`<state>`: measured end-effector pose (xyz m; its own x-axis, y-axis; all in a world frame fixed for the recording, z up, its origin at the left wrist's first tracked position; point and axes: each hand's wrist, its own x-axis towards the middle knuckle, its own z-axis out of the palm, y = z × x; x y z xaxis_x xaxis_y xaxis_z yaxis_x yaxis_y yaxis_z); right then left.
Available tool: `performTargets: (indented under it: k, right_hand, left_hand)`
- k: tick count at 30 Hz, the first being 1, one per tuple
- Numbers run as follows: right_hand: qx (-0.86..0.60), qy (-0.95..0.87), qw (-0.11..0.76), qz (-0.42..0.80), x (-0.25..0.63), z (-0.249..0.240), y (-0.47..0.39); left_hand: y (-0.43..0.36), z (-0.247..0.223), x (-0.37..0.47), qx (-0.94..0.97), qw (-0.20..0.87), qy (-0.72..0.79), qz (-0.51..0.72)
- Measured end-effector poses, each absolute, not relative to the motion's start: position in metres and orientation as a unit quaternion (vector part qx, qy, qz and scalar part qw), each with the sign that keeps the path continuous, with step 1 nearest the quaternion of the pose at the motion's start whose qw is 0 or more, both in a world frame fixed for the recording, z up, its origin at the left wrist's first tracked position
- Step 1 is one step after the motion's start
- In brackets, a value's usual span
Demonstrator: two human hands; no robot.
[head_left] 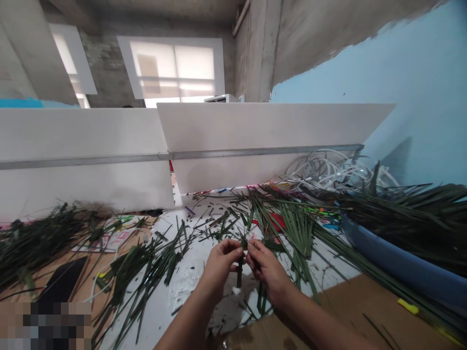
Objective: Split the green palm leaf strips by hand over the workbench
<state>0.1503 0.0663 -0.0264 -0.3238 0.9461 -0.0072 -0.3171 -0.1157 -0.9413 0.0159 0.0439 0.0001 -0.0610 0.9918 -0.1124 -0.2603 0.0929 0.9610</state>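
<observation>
Both of my hands meet over the middle of the littered table. My left hand (225, 257) pinches a green leaf strip (239, 278), whose lower end hangs down below the fingers. Against its upper part, my right hand (263, 265) has its fingertips pressed together on the same leafy piece. The top of that piece, between the fingertips, is small and partly hidden. Just beyond the hands lie short leaf scraps (222, 224), and a fan of long green leaf strips (297, 228) spreads to the right.
At right stands a blue tub (383, 253) heaped with long leaves. Behind it is a tangle of white plastic strips (321, 167). Cardboard (346, 311) covers the near right. A dark phone-like slab (67, 277) lies left, near bundled leaves (44, 238). White panels (255, 126) border the back.
</observation>
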Motion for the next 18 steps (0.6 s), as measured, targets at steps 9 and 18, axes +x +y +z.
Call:
performTargets:
  k: [9, 18]
  right_hand:
    - [-0.335, -0.504, 0.486, 0.63, 0.151, -0.029, 0.073]
    - [-0.377, -0.597, 0.491, 0.511, 0.161, -0.032, 0.088]
  left_hand:
    - [0.051, 0.002, 0.0, 0.281, 0.536, 0.437, 0.665]
    - [0.051, 0.013, -0.012, 0.509, 0.323, 0.534, 0.594]
